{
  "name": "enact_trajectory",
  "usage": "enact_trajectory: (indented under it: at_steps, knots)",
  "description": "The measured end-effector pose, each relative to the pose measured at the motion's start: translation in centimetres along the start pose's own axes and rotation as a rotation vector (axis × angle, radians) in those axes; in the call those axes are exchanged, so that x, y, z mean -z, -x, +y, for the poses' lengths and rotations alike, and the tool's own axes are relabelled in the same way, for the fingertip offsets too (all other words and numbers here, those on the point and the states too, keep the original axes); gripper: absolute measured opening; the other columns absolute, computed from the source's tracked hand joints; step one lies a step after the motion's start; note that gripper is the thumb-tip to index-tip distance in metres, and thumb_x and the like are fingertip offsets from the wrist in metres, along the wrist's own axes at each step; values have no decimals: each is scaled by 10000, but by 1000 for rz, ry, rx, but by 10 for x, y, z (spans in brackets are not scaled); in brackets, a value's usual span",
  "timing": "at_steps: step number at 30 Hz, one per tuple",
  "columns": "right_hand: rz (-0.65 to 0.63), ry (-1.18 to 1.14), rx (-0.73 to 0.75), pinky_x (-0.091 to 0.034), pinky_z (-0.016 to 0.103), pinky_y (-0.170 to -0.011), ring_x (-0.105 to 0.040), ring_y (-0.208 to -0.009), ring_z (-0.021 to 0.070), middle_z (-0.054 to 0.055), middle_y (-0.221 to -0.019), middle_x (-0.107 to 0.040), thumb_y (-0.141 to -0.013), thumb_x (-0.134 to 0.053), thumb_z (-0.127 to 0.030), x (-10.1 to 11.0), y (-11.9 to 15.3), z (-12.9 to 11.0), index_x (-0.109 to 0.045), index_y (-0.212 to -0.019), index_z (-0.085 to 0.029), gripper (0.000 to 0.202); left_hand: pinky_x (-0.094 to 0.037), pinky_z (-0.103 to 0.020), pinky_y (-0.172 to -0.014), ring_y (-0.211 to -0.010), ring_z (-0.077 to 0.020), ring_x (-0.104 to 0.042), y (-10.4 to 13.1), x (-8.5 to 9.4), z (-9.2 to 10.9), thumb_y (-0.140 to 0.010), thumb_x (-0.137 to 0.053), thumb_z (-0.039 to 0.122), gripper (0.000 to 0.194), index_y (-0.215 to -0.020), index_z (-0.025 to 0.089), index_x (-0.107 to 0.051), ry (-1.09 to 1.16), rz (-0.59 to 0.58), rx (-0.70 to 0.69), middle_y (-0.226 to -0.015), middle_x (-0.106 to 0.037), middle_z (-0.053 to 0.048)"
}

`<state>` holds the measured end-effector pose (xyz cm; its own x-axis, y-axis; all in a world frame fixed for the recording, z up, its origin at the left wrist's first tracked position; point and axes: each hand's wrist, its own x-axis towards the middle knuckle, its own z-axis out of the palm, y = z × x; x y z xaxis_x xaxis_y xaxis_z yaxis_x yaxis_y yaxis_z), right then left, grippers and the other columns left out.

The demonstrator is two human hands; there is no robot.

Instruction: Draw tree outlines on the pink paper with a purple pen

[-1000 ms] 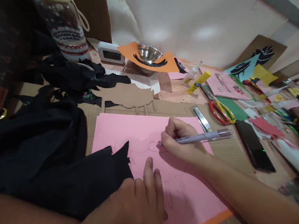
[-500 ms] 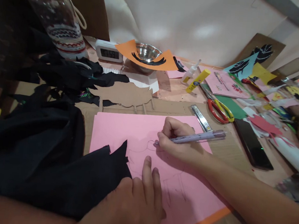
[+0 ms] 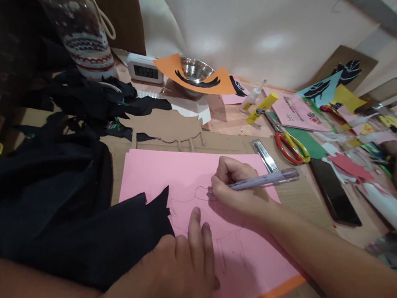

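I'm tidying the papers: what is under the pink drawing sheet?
Orange paper pokes out under the pink drawing sheet at lower right; brown board shows around it. The rest underneath is covered.

L hand point(image 3: 177, 266) & R hand point(image 3: 239, 183) bare, w/ slim fingers; L index nail short. L forearm point(image 3: 31, 283) & R forearm point(image 3: 325, 255) bare too, R one tapering twd wrist.

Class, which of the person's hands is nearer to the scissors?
Right. The right hand, holding a pen, is below and left of the scissors; the left hand is farther down and left, fingers on the pink paper.
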<state>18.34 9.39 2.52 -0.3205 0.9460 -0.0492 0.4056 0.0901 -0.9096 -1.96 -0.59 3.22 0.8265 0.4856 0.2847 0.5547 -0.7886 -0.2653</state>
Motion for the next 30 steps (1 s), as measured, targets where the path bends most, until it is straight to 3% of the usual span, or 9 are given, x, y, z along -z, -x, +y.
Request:
enact_trajectory:
  at_steps: [13,16,19,22,23,26,30]
  knots:
    - [3,22,-10,-345,256,-459,-505,-504,134,-77,-561,-487,-879,-635,-162,-2,1,4,-378,-687,-284,343,-464,-289,-534,-619,-154,-696,1,1,2,-1115,-619,418,513,-1356,-22,-725,15,-36,-23,-1236,-797,-314]
    - [30,-27,-22,-392,255,-474,-531,-512,139,-77,-575,-502,-915,-670,-221,1,-1,-4,-402,-702,-279,347,-460,-293,-539,-637,-157,-700,0,1,1,-1117,-617,405,495,-1358,-13,-731,19,-44,-21,-1259,-791,-314]
    - [81,83,125,-513,299,-586,-638,-615,172,-18,-722,-685,-970,-721,-337,27,-5,-18,-587,-787,-260,239,-437,-302,-528,-608,-153,-672,-1,1,0,-1131,-596,404,477,-1337,1,-749,26,-26,-3,-1240,-798,-307]
    - [-106,424,402,-575,391,-860,-745,-897,260,53,-884,-779,-991,-768,-344,72,-7,-22,-772,-906,-257,121,-406,-318,-525,-581,-150,-639,0,0,3,-1142,-578,429,487,-1320,14,-762,33,-21,19,-1254,-788,-311]
    - [-136,537,442,-568,396,-867,-752,-949,278,65,-927,-781,-999,-775,-366,87,-7,-20,-792,-937,-259,125,-405,-323,-534,-588,-153,-638,-1,-1,5,-1139,-585,441,489,-1315,22,-766,33,-32,31,-1264,-786,-309]
    - [-210,784,322,-552,389,-801,-746,-915,276,89,-1064,-766,-994,-808,-448,115,-4,-9,-801,-1057,-240,217,-382,-344,-541,-598,-163,-618,-4,-9,13,-1098,-645,480,467,-1246,66,-803,51,-12,106,-1285,-799,-281]
    - [-247,839,296,-558,378,-823,-746,-903,253,85,-1055,-772,-1055,-730,-341,113,0,-1,-789,-1077,-224,132,-316,-379,-511,-548,-166,-566,-8,-22,23,-1009,-722,481,382,-1116,131,-832,99,73,206,-1354,-790,-241]
